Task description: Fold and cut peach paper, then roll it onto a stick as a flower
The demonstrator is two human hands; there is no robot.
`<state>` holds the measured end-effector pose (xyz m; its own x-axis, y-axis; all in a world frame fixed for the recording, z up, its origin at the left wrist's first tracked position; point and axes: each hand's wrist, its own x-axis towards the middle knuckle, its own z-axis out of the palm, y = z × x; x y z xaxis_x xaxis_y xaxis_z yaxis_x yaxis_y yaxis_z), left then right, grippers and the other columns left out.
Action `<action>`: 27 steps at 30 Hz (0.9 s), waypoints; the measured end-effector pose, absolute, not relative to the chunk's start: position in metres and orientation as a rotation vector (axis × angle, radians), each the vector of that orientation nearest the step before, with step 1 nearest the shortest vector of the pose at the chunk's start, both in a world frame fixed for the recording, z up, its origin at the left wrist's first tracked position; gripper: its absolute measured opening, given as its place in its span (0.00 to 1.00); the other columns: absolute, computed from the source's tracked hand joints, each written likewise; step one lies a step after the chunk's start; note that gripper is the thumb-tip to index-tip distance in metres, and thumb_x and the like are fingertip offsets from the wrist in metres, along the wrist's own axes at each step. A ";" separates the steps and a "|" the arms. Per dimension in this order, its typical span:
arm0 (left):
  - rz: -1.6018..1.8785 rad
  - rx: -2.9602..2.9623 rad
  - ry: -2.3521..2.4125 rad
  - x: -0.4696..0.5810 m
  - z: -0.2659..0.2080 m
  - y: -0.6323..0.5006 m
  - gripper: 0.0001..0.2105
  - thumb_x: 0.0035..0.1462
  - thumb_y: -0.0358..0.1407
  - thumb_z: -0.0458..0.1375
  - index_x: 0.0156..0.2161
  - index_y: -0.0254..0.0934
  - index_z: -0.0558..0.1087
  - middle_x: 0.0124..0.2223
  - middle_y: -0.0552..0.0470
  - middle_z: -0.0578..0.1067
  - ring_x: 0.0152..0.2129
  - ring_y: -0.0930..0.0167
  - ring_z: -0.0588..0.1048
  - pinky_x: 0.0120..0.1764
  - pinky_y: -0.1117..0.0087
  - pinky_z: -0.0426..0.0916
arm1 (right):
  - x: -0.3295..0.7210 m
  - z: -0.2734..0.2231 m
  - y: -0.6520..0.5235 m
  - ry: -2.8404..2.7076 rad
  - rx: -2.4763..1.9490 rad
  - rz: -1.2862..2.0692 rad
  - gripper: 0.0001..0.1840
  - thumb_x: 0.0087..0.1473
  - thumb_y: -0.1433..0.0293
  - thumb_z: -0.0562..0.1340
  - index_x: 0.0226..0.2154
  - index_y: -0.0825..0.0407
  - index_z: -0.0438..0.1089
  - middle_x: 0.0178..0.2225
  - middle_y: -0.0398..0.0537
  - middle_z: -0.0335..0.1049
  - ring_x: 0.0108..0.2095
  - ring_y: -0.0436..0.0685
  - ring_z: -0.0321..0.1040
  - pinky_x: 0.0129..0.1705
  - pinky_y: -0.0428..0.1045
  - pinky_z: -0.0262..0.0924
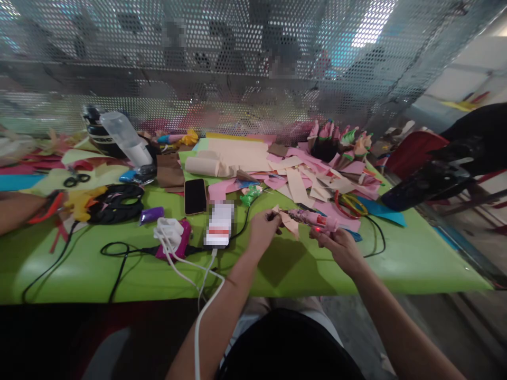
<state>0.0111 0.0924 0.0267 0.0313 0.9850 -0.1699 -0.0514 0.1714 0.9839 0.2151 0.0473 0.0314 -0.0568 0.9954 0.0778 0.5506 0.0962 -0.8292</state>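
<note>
Lime-green sheeting covers the table (119,274), which runs across the view and ends at a near edge above a dark floor. Behind it rises a perforated metal screen (245,68), silvery and full of small holes, with blurred shapes and a bright ceiling light showing through.

Near the middle of the table the right hand (340,247) is closed around a pink glue gun (315,219), which lies nearly level with its nozzle pointing left and a small red light glowing on its body. The left hand (263,228) pinches a small beige paper piece (291,224) just at the nozzle, fingers drawn narrow on it. A black cord (376,237) loops from the gun across the green cover.

Left of the hands lie a black phone (195,196), a pink power strip (178,240) with a white plug and white cable trailing off the near edge, and a small purple packet (151,215). Farther left are a black mask-like cutout (119,203), scissors (76,180) and a clear plastic bottle (127,138) leaning against a dark container. Another person's forearm (18,211) rests at the left edge.

Toward the back, pink and cream paper scraps (293,174) lie heaped, with a cream roll (202,166) beside them and a cluster of pink and green paper flowers (340,140) near the screen. A red chair (412,153) stands off the right end.
</note>
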 end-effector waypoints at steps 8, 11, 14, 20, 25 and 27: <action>1.071 1.066 1.237 0.011 0.021 0.093 0.06 0.49 0.31 0.57 0.24 0.35 0.71 0.21 0.58 0.72 0.13 0.78 0.68 0.20 0.77 0.61 | 0.209 0.036 0.047 -1.654 -1.502 0.848 0.23 0.53 0.49 0.61 0.28 0.53 0.73 0.21 0.45 0.67 0.26 0.55 0.63 0.26 0.48 0.57; 1.077 1.084 1.264 0.011 0.023 0.093 0.06 0.50 0.30 0.57 0.23 0.35 0.71 0.21 0.58 0.72 0.13 0.78 0.68 0.20 0.77 0.61 | 0.208 0.036 0.047 -1.647 -1.492 0.847 0.23 0.52 0.49 0.62 0.30 0.53 0.73 0.23 0.46 0.69 0.26 0.55 0.63 0.27 0.48 0.58; 1.093 1.057 1.251 0.012 0.027 0.092 0.08 0.50 0.30 0.56 0.22 0.35 0.71 0.20 0.59 0.71 0.13 0.79 0.67 0.20 0.77 0.61 | 0.212 0.032 0.047 -1.641 -1.517 0.848 0.23 0.52 0.49 0.61 0.28 0.53 0.72 0.23 0.46 0.69 0.25 0.54 0.62 0.27 0.48 0.58; 1.128 1.029 1.207 0.011 0.030 0.090 0.08 0.50 0.33 0.59 0.22 0.35 0.72 0.21 0.58 0.72 0.14 0.79 0.67 0.20 0.78 0.61 | 0.219 0.028 0.045 -1.637 -1.581 0.820 0.23 0.53 0.49 0.61 0.26 0.52 0.71 0.20 0.44 0.66 0.23 0.53 0.60 0.25 0.48 0.55; 1.136 1.049 1.191 0.010 0.030 0.090 0.08 0.50 0.35 0.59 0.22 0.35 0.72 0.21 0.58 0.72 0.14 0.79 0.67 0.19 0.78 0.61 | 0.216 0.033 0.042 -1.619 -1.579 0.809 0.23 0.52 0.48 0.61 0.24 0.52 0.70 0.19 0.44 0.65 0.23 0.53 0.59 0.24 0.48 0.53; 1.125 1.068 1.196 0.010 0.030 0.090 0.07 0.50 0.33 0.58 0.23 0.35 0.72 0.21 0.58 0.72 0.14 0.78 0.67 0.20 0.77 0.62 | 0.214 0.035 0.042 -1.608 -1.575 0.812 0.24 0.52 0.48 0.61 0.23 0.52 0.69 0.19 0.44 0.65 0.23 0.53 0.59 0.24 0.48 0.54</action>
<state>0.0100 0.0898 0.0301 0.0317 0.9905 -0.1337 -0.0723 0.1357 0.9881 0.2136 0.0419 0.0353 0.0177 0.9973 0.0706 0.5352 0.0502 -0.8432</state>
